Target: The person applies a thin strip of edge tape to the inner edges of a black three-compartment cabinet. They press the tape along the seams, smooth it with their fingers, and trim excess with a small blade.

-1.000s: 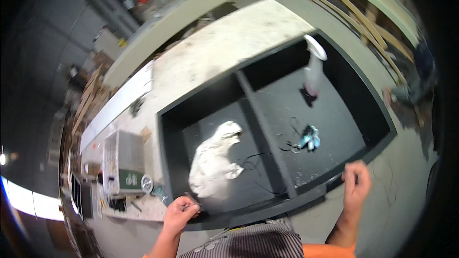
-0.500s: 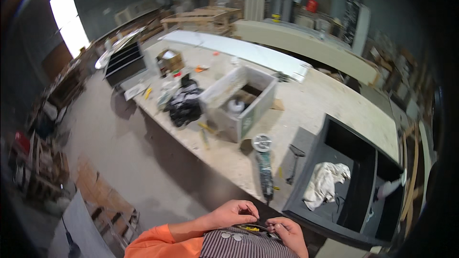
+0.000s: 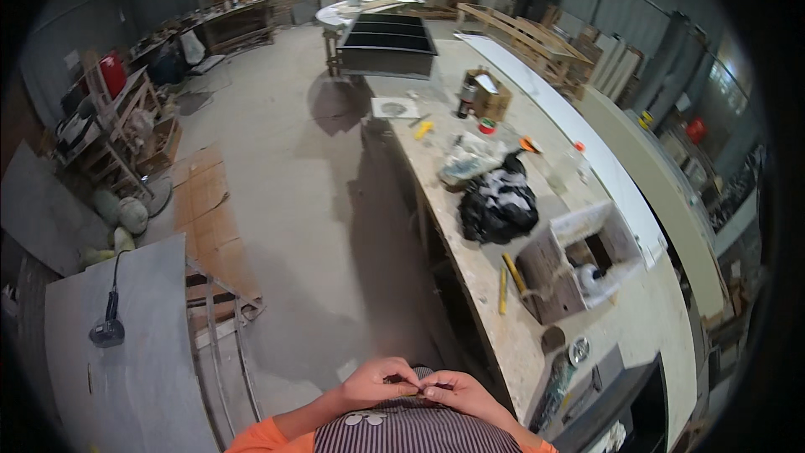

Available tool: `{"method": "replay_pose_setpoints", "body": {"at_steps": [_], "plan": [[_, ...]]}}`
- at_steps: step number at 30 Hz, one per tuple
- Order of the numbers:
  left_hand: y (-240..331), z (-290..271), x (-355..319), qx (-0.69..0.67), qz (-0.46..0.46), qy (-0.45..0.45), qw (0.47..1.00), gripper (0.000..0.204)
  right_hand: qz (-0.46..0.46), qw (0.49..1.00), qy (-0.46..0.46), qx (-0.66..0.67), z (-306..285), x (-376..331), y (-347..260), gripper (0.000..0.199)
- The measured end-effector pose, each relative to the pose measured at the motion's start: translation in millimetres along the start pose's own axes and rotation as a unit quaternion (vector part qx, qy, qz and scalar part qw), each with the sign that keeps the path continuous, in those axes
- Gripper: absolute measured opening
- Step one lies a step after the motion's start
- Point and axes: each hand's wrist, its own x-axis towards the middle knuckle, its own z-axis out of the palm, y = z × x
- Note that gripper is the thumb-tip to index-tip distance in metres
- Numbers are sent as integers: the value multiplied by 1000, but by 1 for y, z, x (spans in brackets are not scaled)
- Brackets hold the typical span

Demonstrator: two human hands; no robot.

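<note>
Close to my body, above a dark striped apron (image 3: 419, 428), my left hand (image 3: 379, 383) and my right hand (image 3: 457, 393) meet fingertip to fingertip. Both are closed in a pinch. Whatever lies between the fingers is too small and dark to make out. To the right of them, a workbench (image 3: 470, 285) carries an angle grinder (image 3: 553, 390), lying near the bench edge and apart from my hands. Beside it a black open cabinet (image 3: 641, 403) is partly cut off by the dark rim of the view.
On the bench are a pale box (image 3: 558, 289), yellow sticks (image 3: 503, 289), a black plastic bag (image 3: 499, 210) and a cardboard box (image 3: 493, 102). A black shelf unit (image 3: 387, 63) lies beyond. At left, a corded power tool (image 3: 107, 331) rests on a grey board (image 3: 71, 377).
The view has swung left, so the bench now sits farther right and more floor shows. My hands, slightly apart before, have come together at the fingertips.
</note>
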Motion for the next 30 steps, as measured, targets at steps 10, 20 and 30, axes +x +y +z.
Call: {"method": "replay_pose_setpoints", "body": {"at_steps": [10,20,30], "plan": [[-4,-177,68,-100,-108,307,940,18,39,989,-126,-60,-47,230,-118,14],[13,-361,124,-152,-60,533,830,12,40,989,-123,-64,-73,462,-276,17],[16,-620,184,-160,-35,598,785,25,-80,987,-121,-64,-77,693,-385,15]]}}
